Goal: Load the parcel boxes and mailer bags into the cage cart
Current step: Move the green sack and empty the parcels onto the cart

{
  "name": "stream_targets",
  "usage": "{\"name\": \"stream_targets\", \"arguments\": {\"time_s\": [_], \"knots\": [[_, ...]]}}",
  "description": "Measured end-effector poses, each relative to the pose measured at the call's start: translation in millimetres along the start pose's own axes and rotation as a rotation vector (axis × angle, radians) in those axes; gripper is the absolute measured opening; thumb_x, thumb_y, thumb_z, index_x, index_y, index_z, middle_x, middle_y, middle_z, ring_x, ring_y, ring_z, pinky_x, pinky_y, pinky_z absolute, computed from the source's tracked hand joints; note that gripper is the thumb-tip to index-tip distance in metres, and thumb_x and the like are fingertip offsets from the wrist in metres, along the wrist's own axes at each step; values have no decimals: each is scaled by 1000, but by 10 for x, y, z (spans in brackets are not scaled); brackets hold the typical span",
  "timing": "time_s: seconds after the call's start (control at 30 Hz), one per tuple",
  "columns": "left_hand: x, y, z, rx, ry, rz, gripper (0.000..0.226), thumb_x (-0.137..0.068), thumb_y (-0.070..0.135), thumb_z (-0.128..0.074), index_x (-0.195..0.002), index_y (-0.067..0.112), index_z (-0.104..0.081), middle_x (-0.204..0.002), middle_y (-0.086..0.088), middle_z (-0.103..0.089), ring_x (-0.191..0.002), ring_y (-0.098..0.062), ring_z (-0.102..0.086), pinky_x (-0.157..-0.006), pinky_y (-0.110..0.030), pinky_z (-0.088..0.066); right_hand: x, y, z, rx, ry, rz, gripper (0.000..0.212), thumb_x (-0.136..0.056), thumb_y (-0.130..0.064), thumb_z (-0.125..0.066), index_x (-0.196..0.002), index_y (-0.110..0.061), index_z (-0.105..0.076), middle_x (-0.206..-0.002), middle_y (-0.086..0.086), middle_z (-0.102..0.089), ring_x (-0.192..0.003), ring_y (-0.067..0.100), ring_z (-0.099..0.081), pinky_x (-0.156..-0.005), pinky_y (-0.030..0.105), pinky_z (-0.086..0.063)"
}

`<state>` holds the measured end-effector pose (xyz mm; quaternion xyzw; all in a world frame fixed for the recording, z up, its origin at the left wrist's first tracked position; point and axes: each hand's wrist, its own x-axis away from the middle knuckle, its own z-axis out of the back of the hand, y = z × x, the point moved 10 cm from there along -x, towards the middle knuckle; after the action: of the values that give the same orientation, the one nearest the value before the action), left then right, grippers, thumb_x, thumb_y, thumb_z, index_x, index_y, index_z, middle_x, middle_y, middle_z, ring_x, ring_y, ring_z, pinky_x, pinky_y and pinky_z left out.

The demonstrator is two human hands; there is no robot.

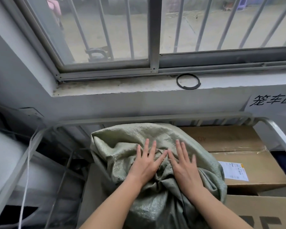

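Note:
A bulky green woven sack (122, 146) sits inside the grey metal cage cart (139, 120), against its back rail. My left hand (146, 162) and my right hand (182, 162) both press flat on the sack's top, fingers straight and spread, thumbs nearly touching at the middle. To the right of the sack lies a taped brown parcel box (234, 146) with a white shipping label (234, 171). A second cardboard box (262, 210) with dark lettering shows at the lower right.
The cart stands under a barred window; a black ring (188, 81) lies on the sill. A white bundle (5, 162) and a white cord (27, 176) are left of the cart's side rail (15, 176). A sign with black characters (271, 100) hangs on the wall.

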<state>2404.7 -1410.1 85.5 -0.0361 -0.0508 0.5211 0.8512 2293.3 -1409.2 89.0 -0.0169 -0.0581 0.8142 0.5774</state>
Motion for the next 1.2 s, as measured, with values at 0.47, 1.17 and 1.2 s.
{"name": "stream_targets", "arguments": {"time_s": [0.47, 1.17, 1.2], "knots": [[-567, -70, 29, -47, -50, -137, 54, -85, 15, -47, -137, 20, -59, -72, -5, -65, -57, -25, -61, -53, -33, -46, -423, 265, 97, 12, -14, 62, 34, -86, -22, -71, -118, -15, -61, -99, 3, -67, -80, 27, -69, -57, 39, -55], [421, -100, 430, -199, -12, -71, 25, -82, 7, -45, -77, 9, -70, -94, -15, -68, -76, -30, -65, -59, -35, -56, 458, -425, 199, 65, -200, -43, 147, -53, -98, -45, -159, -7, -2, -126, 11, -46, -113, 32, -43, -95, 55, -36], [426, -116, 432, -194, -3, -40, 27, -84, 7, -45, -81, 6, -72, -107, -20, -69, -93, -37, -67, -74, -44, -59, 433, -440, 162, 55, -182, -64, 149, -49, -95, -56, -159, -8, -5, -129, 14, -45, -118, 35, -42, -97, 62, -35]]}}
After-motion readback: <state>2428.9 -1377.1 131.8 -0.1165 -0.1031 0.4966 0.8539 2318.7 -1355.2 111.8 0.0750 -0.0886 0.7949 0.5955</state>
